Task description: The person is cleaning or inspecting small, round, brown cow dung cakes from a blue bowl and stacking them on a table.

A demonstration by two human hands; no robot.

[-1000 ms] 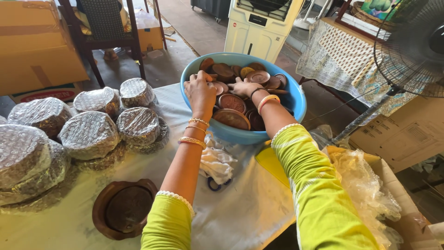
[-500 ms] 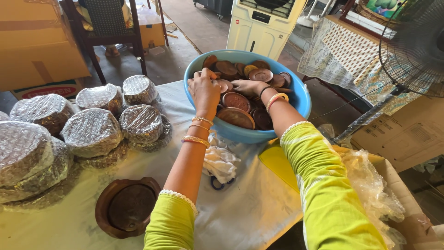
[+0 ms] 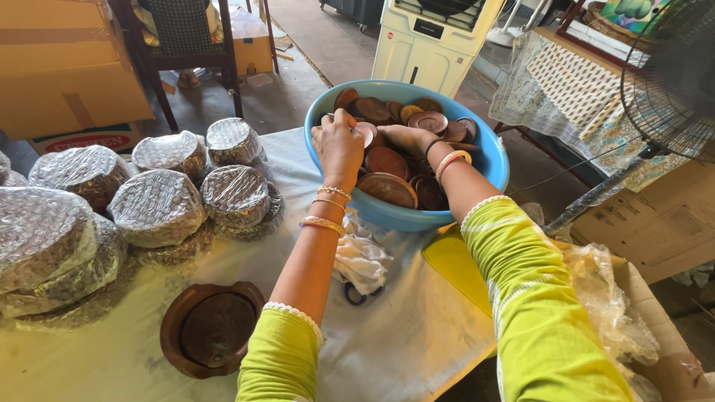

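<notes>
Moved: both hands sit much as they did half a second ago, deep in the basin; the left has closed a little tighter on a disc near the rim, and the view has tipped slightly down.
Left hand (image 3: pixel 339 145): fingers curled and pinching the edge of one brown disc (image 3: pixel 363 134) at the near-left of the pile.
Right hand (image 3: pixel 406 138): laid flat among the discs, fingers spread and hidden under the pile's edge; whether it grips anything I cannot tell.
Basin (image 3: pixel 491 160): blue, round, at the table's far edge, heaped with overlapping brown discs.
Table (image 3: pixel 417 342): white cover; a brown tray (image 3: pixel 212 327) lies near the left elbow, a crumpled cloth (image 3: pixel 361 260) lies just beside the basin.
Bundles (image 3: pixel 156 208): foil-wrapped stacks, grouped to the left, well apart from the hands.
Doing it well: likely best to lift one disc by its rim while the flat hand steadies the heap, since the discs lean on one another and could slide.
Risk: the basin sits near the edge; pushing outward might shift it.
</notes>
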